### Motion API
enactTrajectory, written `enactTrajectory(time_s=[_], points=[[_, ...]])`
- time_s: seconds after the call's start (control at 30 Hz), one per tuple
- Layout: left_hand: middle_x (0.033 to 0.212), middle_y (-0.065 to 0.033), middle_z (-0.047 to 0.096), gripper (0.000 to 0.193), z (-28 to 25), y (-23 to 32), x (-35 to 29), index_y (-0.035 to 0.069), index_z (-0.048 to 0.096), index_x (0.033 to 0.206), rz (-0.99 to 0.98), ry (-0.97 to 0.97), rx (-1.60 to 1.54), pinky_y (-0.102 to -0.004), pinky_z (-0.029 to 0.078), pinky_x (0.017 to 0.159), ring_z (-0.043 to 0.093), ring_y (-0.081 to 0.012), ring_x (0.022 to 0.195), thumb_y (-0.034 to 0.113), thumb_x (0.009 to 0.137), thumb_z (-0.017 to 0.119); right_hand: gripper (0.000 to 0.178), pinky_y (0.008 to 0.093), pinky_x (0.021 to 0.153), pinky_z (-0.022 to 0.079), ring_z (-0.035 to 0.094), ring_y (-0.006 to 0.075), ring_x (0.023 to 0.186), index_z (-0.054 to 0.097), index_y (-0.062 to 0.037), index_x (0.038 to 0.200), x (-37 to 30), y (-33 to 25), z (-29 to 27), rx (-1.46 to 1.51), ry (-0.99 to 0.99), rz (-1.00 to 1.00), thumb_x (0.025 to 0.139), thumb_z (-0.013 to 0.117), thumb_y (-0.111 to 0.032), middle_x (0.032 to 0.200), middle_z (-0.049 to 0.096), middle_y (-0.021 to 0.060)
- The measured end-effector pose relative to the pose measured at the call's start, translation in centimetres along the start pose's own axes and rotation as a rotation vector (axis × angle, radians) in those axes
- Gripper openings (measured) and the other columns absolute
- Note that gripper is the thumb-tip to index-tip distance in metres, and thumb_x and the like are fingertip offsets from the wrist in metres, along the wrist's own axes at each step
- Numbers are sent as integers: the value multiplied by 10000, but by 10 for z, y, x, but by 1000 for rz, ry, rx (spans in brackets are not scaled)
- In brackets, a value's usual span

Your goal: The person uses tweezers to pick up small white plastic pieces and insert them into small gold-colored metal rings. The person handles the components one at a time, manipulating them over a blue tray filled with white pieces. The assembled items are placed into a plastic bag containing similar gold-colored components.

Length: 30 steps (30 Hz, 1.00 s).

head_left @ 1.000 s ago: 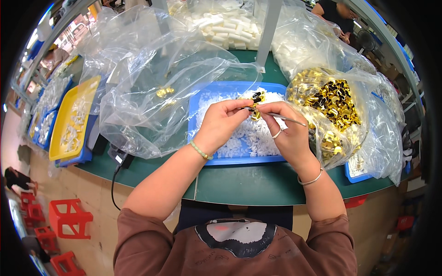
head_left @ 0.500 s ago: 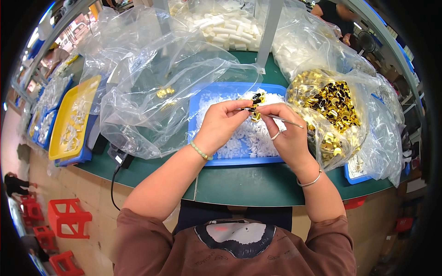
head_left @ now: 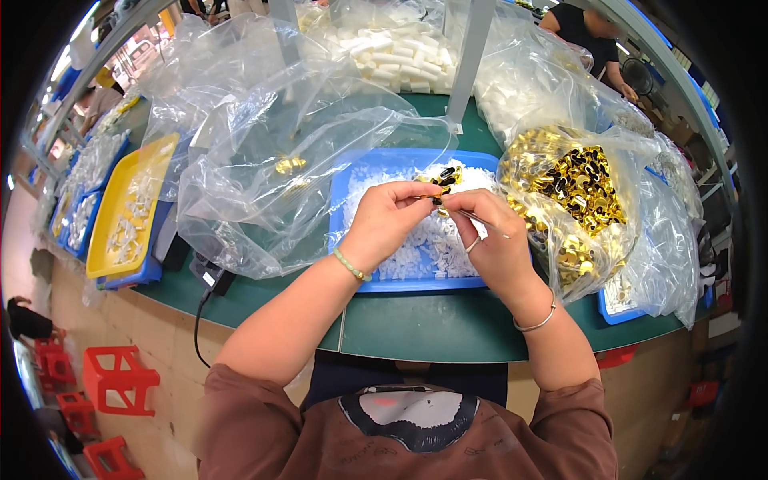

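My left hand (head_left: 378,226) is closed in a pinch on a small gold-and-black piece (head_left: 438,194). The fingertips partly cover that piece. My right hand (head_left: 498,248) meets it from the other side, closed on a slim metal tool (head_left: 490,226), perhaps tweezers, whose tip I cannot make out. Both hands are above a blue tray (head_left: 424,284) spread with small white plastic pieces (head_left: 412,258). Several shiny gold pieces (head_left: 450,174) lie on the white ones just beyond my fingertips.
An open clear bag of gold pieces (head_left: 588,188) stands right of the tray. To the left spreads a large clear bag (head_left: 240,200); farther left is a yellow tray (head_left: 96,256). White cylinders (head_left: 396,60) are heaped behind. A grey post (head_left: 468,68) rises beyond the tray. A co-worker (head_left: 584,36) is far right.
The metal tool has swung in my right hand, its back end now lower and closer to the hand. My fingertips remain together over the tray. The co-worker's arm has moved.
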<state>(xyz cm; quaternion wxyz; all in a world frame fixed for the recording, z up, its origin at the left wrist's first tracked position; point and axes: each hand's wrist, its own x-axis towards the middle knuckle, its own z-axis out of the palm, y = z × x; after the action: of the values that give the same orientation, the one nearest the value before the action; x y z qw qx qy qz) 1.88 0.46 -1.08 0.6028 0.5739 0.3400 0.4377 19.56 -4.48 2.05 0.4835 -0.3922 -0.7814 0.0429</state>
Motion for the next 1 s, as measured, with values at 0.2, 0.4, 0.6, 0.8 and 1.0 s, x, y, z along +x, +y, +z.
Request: enactTrajectory(time_s=[0.2,0.4,0.6,0.8,1.0], points=[[1014,-83,694,261,-1,4,-2,-40,671,1110,-3,14,55,-259,509,843,639,-125,913,66,882,599,257,323,693,534,668,275,804,651,-21,971,3,-14,-8,16,18,-91,760,682,122,906,678,120],[1013,-78,693,260,-2,5,-1,-37,663,1133,-13,27,52,-255,509,843,638,-121,905,64,908,582,254,320,704,536,674,273,821,660,-20,975,5,-14,-11,47,57,-74,763,677,119,914,685,127],[1136,-95,666,292,0,4,-1,-40,627,1213,-38,13,-185,-254,510,915,638,-126,989,60,953,538,240,317,687,533,672,265,796,659,-21,973,3,-11,-7,54,60,-31,772,678,108,899,684,114],[1190,-99,648,307,3,3,-2,-41,613,1237,-5,-25,-126,-244,506,928,629,-122,1020,75,962,540,246,310,665,528,671,258,774,662,-32,975,1,0,0,55,56,-6,772,684,104,876,682,106],[1184,-95,651,304,3,4,-2,-40,620,1231,-9,-39,-95,-249,501,930,623,-119,1020,85,964,544,242,312,659,527,669,259,768,657,-39,968,3,-2,0,50,47,-21,774,683,104,872,681,99]])
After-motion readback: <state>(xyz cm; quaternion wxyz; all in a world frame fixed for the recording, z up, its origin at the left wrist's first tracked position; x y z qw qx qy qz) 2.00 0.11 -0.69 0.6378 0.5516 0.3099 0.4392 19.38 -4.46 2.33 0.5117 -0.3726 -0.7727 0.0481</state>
